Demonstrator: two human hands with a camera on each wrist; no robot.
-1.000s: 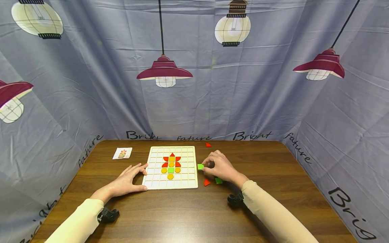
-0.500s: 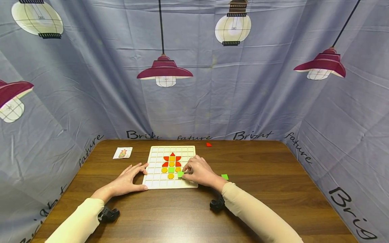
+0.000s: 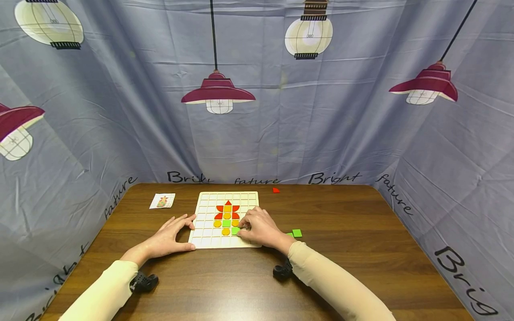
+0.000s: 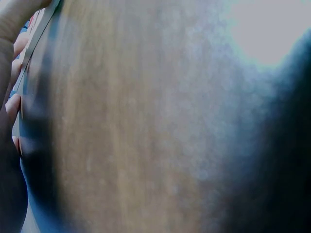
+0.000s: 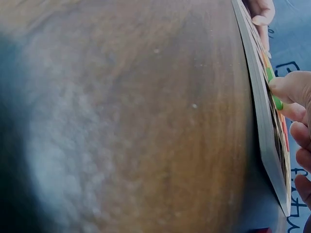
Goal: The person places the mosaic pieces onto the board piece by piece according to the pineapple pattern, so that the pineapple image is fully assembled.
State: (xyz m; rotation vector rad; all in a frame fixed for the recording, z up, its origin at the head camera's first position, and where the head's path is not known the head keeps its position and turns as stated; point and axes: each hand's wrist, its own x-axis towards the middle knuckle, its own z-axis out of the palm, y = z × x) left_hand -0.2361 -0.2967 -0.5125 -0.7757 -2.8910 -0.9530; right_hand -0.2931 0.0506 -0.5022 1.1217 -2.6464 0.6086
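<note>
A pale square grid board [image 3: 206,243] lies on the brown table, bearing red, yellow and green tiles in a figure. My right hand [image 3: 261,228] is over its right side. Thumb and forefinger pinch a green square tile [image 3: 235,231], low in the cell right of the bottom yellow disc [image 3: 225,232]; the right wrist view shows the green tile [image 5: 278,103] between them at board level. At the board's left edge my left hand [image 3: 166,238] rests with fingers spread, thumb by the near corner. The left wrist view catches its fingers [image 4: 13,108] beside the board edge [image 4: 38,41].
A small printed card [image 3: 162,201] with a coloured figure lies left of the board. Right of it are a loose green square [image 3: 296,233], another partly behind my right wrist, and a red piece [image 3: 275,190] near the back edge. A patterned curtain [image 3: 257,142] hangs behind.
My right hand has carried the green square tile from the table at right leftward onto the board and lowered it beside the bottom yellow disc. The left hand has stayed at the board's edge.
</note>
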